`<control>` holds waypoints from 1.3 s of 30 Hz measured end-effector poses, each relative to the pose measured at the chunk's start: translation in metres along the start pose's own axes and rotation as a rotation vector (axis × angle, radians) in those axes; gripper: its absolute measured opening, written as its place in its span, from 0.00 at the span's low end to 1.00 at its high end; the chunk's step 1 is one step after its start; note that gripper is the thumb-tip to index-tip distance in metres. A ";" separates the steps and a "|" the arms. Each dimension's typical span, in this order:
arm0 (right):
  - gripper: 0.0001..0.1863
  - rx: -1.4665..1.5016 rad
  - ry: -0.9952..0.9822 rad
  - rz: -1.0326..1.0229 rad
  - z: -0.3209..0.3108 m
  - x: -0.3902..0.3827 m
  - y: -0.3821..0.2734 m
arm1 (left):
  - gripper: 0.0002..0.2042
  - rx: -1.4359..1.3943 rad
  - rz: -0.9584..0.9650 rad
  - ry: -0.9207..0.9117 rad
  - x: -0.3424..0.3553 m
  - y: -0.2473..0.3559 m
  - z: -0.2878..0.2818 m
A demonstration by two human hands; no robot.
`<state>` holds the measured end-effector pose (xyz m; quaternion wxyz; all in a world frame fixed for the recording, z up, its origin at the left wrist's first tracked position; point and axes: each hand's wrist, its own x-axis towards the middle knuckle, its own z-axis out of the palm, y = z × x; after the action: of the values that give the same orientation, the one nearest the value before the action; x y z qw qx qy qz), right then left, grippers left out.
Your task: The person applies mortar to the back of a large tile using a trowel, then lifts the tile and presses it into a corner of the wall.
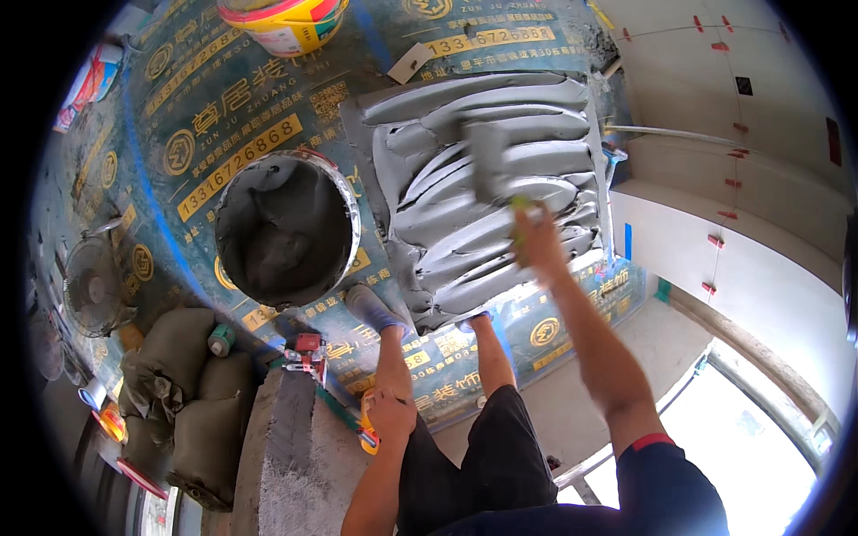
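Note:
My right hand (539, 239) is closed round the yellow-green handle of a trowel (487, 161), whose blade is smeared by motion. The blade is over a large rectangular tile lying on the floor, thickly coated with wet grey mortar (447, 214). Long curved ridges run across the coating. My left hand (391, 413) rests on my left knee with nothing visible in it; its fingers show only in part. Left of the tile stands a round bucket (354, 205) partly filled with dark grey mortar (284, 234).
Printed green floor covering (179, 223) lies beneath. A yellow-red bucket (290, 36) stands at the far side, a fan (94, 286) at the left. Stuffed sacks (210, 438) are piled lower left. White tiled wall (733, 259) with red clips rises at right. My feet stand at the tile's near edge.

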<state>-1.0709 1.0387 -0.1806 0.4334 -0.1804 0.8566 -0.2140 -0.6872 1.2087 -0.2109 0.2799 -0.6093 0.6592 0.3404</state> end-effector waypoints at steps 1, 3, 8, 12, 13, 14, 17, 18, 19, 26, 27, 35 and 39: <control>0.25 -0.013 -0.093 0.101 0.027 -0.033 -0.029 | 0.18 -0.008 0.008 0.006 0.000 0.000 0.003; 0.22 -0.258 -0.068 -0.403 0.043 -0.059 -0.021 | 0.18 0.016 -0.006 -0.005 0.001 0.000 0.004; 0.18 -0.660 0.191 -0.371 -0.049 0.007 0.038 | 0.19 -0.005 -0.007 0.010 -0.006 -0.008 0.014; 0.18 -0.369 0.343 -0.140 -0.127 0.049 0.056 | 0.20 -0.036 -0.046 -0.052 -0.008 -0.004 0.010; 0.17 -0.046 0.302 0.085 -0.127 0.047 0.046 | 0.20 -0.031 -0.052 -0.046 -0.010 -0.002 0.008; 0.18 0.150 0.304 0.130 -0.122 0.043 0.045 | 0.20 -0.022 -0.051 -0.036 -0.009 0.002 0.005; 0.22 0.371 0.162 0.189 -0.058 -0.007 0.028 | 0.21 -0.021 -0.079 -0.104 -0.008 0.007 -0.001; 0.23 0.220 0.079 0.122 -0.029 -0.030 0.034 | 0.20 -0.003 -0.048 -0.059 -0.009 0.007 0.000; 0.23 0.067 0.008 0.045 -0.001 -0.052 0.040 | 0.20 -0.015 -0.040 -0.025 -0.010 0.008 0.000; 0.20 -0.428 -0.148 -0.293 0.019 -0.113 0.068 | 0.16 -0.049 -0.028 0.010 -0.008 0.007 0.004; 0.22 -0.589 -0.112 -0.210 -0.005 -0.095 0.081 | 0.16 -0.047 -0.034 0.012 -0.010 0.004 0.004; 0.15 0.306 0.302 0.345 -0.111 -0.045 0.101 | 0.17 -0.045 -0.001 0.032 -0.013 -0.001 0.017; 0.22 0.379 0.021 0.318 -0.015 -0.121 0.102 | 0.18 -0.015 -0.007 0.007 -0.012 0.008 0.010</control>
<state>-1.0280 1.1877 -0.1459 0.4786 0.0434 0.8234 -0.3019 -0.6945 1.2248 -0.2067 0.2745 -0.6148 0.6554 0.3422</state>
